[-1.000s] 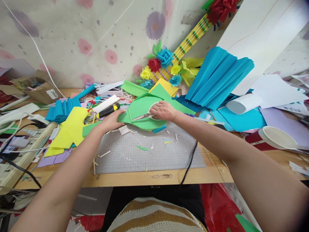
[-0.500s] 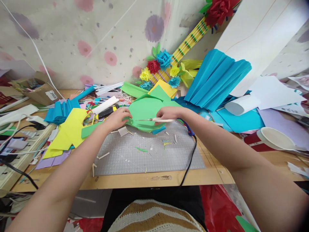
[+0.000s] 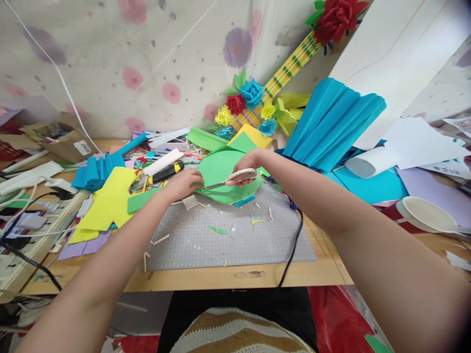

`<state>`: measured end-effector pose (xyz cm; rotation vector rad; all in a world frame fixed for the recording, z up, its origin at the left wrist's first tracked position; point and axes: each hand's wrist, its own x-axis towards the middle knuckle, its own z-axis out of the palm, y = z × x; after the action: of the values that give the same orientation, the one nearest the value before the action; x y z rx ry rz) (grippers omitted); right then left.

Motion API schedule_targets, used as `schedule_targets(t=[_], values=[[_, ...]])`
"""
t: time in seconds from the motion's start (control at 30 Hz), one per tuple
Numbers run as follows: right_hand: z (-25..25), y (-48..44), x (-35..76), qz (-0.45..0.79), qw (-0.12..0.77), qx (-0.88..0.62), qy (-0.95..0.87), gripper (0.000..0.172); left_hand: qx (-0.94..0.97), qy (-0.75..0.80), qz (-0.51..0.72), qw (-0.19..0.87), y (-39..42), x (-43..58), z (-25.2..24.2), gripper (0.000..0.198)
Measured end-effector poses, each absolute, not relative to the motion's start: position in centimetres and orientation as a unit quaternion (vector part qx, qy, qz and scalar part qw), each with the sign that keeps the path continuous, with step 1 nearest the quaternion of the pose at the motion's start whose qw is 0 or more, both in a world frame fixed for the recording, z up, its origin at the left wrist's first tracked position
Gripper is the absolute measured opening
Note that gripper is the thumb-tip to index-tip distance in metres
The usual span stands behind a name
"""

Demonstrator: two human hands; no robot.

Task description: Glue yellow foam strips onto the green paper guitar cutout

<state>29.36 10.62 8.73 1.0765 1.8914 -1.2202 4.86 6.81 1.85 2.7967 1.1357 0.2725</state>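
Observation:
My right hand (image 3: pixel 246 166) is closed around the pale handles of a pair of scissors (image 3: pixel 237 177). Their blades point left, with the tips at the left edge of a rounded green paper (image 3: pixel 224 166). At that same edge, my left hand (image 3: pixel 186 184) pinches the paper between thumb and fingers. The green paper lies over the back part of a grey cutting mat (image 3: pixel 221 245). Small green, blue and white scraps, among them a green sliver (image 3: pixel 218 230), are scattered on the mat.
A yellow paper shape (image 3: pixel 108 201) and a power strip (image 3: pixel 44 250) are at left. Behind stands a paper-flower-decorated yellow guitar (image 3: pixel 290 68). Folded blue crepe paper (image 3: pixel 331 127) and a paper cup (image 3: pixel 415 215) are at right. A black cord (image 3: pixel 292 250) crosses the mat's right side.
My right hand has tilted the scissors, raising the handles, and the blades now reach the paper's left edge by my left hand. The whole view has shifted slightly.

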Motion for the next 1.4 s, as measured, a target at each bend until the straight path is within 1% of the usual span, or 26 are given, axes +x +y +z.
schedule_targets(t=[0.1,0.3,0.47,0.67,0.97,1.1,1.4], values=[[8.7,10.7,29.3,-0.46,0.323,0.409,0.719,0.062,0.924,0.367,0.091,0.051,6.9,4.9,1.8,0.023],[9.1,10.3,28.8,-0.448,0.319,0.421,0.721,0.053,0.936,0.348,0.056,0.007,6.6,5.4,2.2,0.025],[9.2,10.2,28.5,-0.436,0.319,0.436,0.72,0.057,0.943,0.328,0.044,-0.035,6.3,5.6,2.4,0.024],[8.8,10.8,28.5,-0.443,0.32,0.414,0.728,0.062,0.941,0.331,0.047,-0.041,6.3,5.4,2.1,0.024],[9.0,10.6,28.0,-0.398,0.314,0.432,0.746,0.048,0.939,0.339,0.033,-0.041,6.2,5.6,2.4,0.024],[8.6,10.9,28.2,-0.381,0.302,0.43,0.761,0.047,0.941,0.333,0.033,-0.049,6.3,5.4,2.3,0.024],[7.0,10.8,29.5,-0.435,0.256,0.404,0.763,0.051,0.935,0.351,0.038,-0.041,6.2,5.6,2.6,0.027]])
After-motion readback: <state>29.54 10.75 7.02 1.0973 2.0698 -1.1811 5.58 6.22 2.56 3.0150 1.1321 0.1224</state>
